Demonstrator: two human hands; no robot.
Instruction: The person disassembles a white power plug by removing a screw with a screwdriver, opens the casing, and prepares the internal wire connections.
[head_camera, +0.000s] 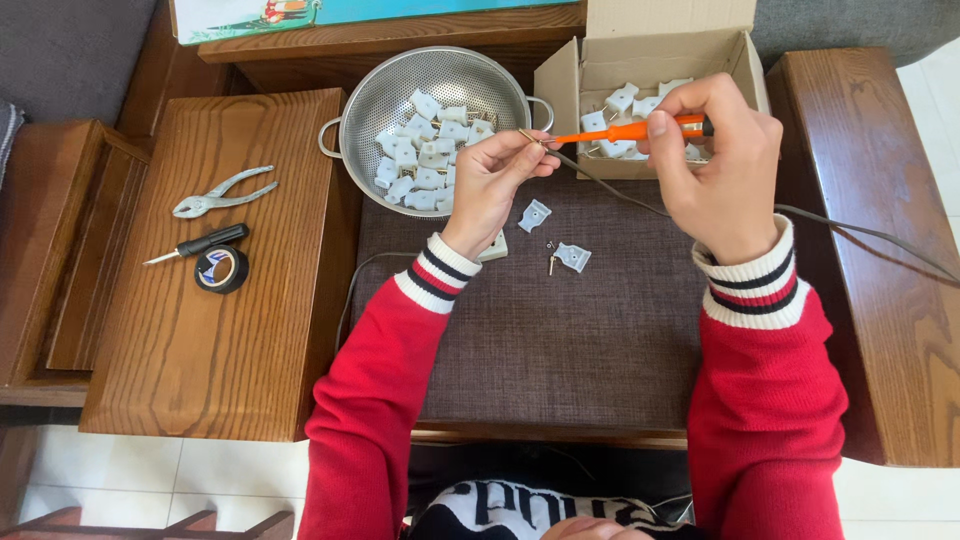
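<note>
My right hand (722, 165) grips an orange-handled screwdriver (625, 131) held level, its tip pointing left. My left hand (495, 180) pinches a small metal piece (530, 138) at the end of a dark cable (620, 195), right at the screwdriver tip. Both hands hover over a dark woven mat (560, 330). Below them on the mat lie two pale plastic plug parts (534, 215) (574, 257), with a small screw beside the second. Another pale part is half hidden under my left wrist.
A metal colander (365, 100) holding several pale plug parts stands at the back. An open cardboard box (650, 60) with more parts is to its right. On the wooden surface to the left lie pliers (222, 193), a black screwdriver (198, 243) and a tape roll (221, 268).
</note>
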